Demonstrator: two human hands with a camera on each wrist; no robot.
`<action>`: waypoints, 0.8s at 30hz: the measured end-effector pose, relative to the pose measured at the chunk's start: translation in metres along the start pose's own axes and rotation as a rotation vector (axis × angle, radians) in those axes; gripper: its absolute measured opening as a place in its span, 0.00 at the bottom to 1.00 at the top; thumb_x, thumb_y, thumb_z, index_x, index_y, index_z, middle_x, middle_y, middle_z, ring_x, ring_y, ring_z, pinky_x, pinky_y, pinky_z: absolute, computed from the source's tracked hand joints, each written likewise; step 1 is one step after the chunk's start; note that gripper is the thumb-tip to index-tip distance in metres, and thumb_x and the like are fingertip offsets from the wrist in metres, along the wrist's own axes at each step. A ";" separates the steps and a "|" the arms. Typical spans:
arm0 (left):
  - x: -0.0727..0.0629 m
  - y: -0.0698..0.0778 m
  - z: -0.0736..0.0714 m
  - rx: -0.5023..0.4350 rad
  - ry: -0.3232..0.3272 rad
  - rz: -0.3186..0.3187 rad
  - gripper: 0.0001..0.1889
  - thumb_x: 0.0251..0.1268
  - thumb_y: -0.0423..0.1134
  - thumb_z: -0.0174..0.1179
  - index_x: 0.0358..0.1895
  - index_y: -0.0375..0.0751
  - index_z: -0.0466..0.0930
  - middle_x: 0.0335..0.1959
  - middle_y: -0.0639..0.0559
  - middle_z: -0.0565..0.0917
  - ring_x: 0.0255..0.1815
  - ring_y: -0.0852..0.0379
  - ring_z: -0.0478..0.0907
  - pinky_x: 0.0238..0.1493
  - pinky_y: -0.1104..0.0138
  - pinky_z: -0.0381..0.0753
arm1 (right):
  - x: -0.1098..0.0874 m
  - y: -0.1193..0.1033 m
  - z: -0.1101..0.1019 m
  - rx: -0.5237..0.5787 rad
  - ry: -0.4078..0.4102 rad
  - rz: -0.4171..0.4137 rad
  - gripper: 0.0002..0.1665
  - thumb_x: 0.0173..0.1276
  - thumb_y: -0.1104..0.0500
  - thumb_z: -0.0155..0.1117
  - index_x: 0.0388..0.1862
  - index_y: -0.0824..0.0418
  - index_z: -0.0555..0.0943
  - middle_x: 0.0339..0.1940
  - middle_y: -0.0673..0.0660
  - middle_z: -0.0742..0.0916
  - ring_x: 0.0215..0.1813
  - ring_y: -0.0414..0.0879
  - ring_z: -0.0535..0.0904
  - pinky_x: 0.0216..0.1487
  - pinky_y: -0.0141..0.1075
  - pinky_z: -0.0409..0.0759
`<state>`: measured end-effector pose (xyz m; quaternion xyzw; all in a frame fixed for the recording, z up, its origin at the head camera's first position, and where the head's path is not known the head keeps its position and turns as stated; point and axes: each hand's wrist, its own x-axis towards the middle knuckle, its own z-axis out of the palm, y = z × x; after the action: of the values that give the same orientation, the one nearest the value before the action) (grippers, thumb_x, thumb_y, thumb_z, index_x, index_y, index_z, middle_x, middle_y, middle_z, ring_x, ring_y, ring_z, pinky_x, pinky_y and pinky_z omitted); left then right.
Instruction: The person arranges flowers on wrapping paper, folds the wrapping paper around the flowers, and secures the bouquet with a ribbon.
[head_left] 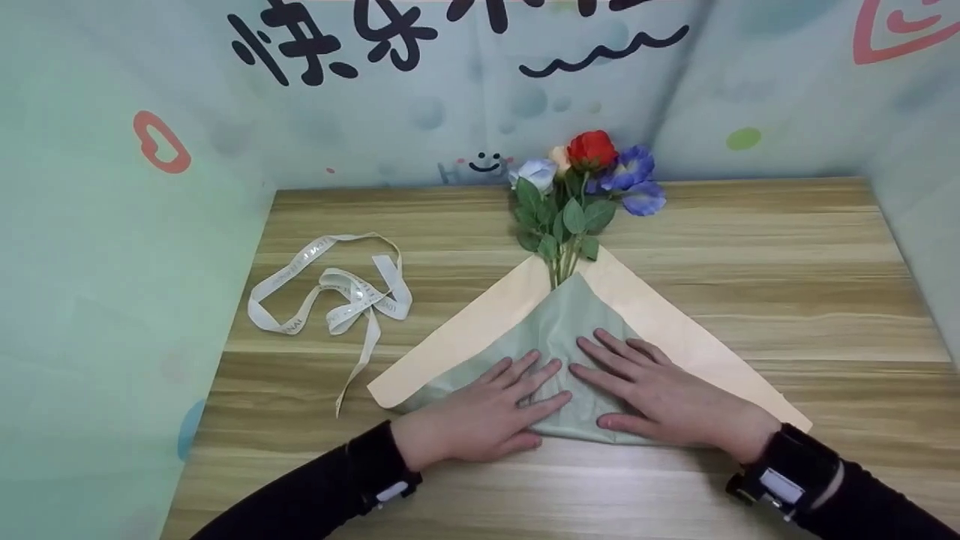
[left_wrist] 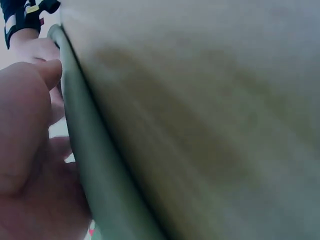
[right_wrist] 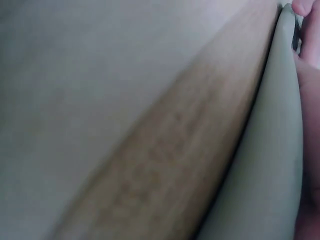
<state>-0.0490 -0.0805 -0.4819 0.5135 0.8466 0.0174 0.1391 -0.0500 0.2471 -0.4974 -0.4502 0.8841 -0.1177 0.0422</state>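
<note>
Both hands lie with spread fingers on a folded sheet of wrapping paper, green [head_left: 559, 330] on its upper layer with cream borders [head_left: 697, 337] along the two slanting sides. My left hand [head_left: 484, 412] rests on the left part of the green layer, my right hand [head_left: 671, 397] on the right part. From the top point of the fold rises a bunch of artificial flowers: a red rose [head_left: 592, 150], a pale blue rose [head_left: 536, 174], a peach bloom [head_left: 559, 159] and purple-blue blooms [head_left: 630, 169]. Their lower stems are hidden under the paper. Both wrist views show the paper's rounded green folded edge [left_wrist: 92, 145] close up.
A loosely looped white printed ribbon [head_left: 360, 296] lies left of the paper on the wooden table [head_left: 825, 300]. Behind the table hangs a pale green-blue printed cloth [head_left: 420, 112], and the flower heads reach up to it. More cloth stands at both sides.
</note>
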 end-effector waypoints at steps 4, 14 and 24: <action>0.000 0.001 0.004 -0.051 -0.043 -0.015 0.37 0.90 0.61 0.42 0.92 0.57 0.43 0.92 0.40 0.33 0.91 0.37 0.32 0.88 0.43 0.45 | -0.001 -0.004 -0.003 -0.002 0.001 -0.011 0.43 0.84 0.36 0.60 0.89 0.50 0.64 0.91 0.63 0.59 0.89 0.65 0.54 0.80 0.66 0.64; -0.002 0.001 -0.002 -0.068 0.000 -0.163 0.51 0.85 0.69 0.45 0.89 0.32 0.40 0.90 0.31 0.40 0.91 0.40 0.37 0.88 0.53 0.49 | -0.004 -0.009 -0.011 0.063 -0.024 0.010 0.47 0.82 0.34 0.62 0.90 0.53 0.62 0.91 0.64 0.59 0.89 0.64 0.55 0.79 0.64 0.66; 0.001 0.003 -0.007 -0.050 -0.047 -0.204 0.53 0.75 0.79 0.50 0.92 0.53 0.47 0.91 0.38 0.44 0.89 0.26 0.39 0.80 0.32 0.61 | -0.007 -0.003 -0.011 0.085 -0.044 0.060 0.48 0.82 0.35 0.63 0.89 0.56 0.63 0.91 0.66 0.59 0.88 0.67 0.57 0.79 0.66 0.67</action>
<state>-0.0487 -0.0780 -0.4750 0.4211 0.8903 0.0123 0.1729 -0.0454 0.2533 -0.4867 -0.4238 0.8902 -0.1441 0.0842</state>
